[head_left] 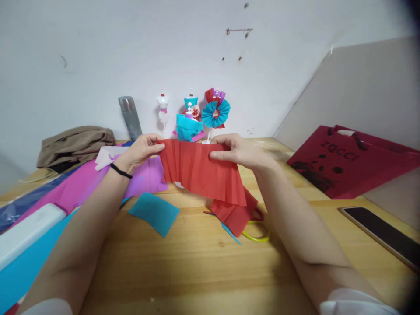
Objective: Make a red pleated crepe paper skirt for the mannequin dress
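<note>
A pleated sheet of red crepe paper (203, 170) hangs between my hands above the table. My left hand (147, 148) pinches its upper left corner between thumb and fingers. Along the top edge toward the right, my right hand (229, 149) grips the same sheet, thumb in front. More red paper (238, 216) lies below the sheet's right end, partly over scissors with a yellow handle (257, 238). A blue paper piece (155, 213) rests on the table nearer my left forearm.
Small dress forms with paper outfits (163, 109) (190, 127) (215, 113) stand by the wall. A grey bottle (130, 118), brown cloth (77, 142) and purple paper (146, 177) are left; a red bag (348, 166) and phone (380, 234) are right.
</note>
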Motion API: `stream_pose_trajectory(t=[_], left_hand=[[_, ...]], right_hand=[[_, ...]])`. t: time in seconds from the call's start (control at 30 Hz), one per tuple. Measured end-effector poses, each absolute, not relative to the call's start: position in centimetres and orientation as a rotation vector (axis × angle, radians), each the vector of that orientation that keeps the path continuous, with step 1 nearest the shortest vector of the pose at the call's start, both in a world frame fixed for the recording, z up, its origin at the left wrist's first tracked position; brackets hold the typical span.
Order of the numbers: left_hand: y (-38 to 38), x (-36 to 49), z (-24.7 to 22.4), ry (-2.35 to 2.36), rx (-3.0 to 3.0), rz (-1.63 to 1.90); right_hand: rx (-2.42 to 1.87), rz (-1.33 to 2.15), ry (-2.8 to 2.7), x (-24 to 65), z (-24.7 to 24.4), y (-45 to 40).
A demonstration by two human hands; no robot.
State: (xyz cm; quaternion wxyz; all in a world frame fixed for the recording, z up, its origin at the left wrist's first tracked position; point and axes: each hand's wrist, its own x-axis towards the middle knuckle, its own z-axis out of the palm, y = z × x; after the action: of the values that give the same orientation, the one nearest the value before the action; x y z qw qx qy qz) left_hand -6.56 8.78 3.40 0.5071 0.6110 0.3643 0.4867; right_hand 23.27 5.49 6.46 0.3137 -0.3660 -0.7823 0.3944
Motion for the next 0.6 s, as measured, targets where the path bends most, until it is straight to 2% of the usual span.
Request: stream_pose_trajectory(t=[0.13, 0.37, 0.6], left_hand=[[8.9, -6.0, 2.9, 0.733, 1.405, 1.205], [9.0, -5.2, 2.6, 0.67, 1.34, 1.28], [9.3, -3.8, 1.4, 0.671, 1.265, 1.332]], right_hand=[[-0.972, 0.972, -2.024, 22.5, 5.9, 5.7], [-1.017, 0.413, -2.02, 21.6, 5.0, 6.3], [-0.982, 0.536, -1.979, 20.8, 4.4, 7.0]])
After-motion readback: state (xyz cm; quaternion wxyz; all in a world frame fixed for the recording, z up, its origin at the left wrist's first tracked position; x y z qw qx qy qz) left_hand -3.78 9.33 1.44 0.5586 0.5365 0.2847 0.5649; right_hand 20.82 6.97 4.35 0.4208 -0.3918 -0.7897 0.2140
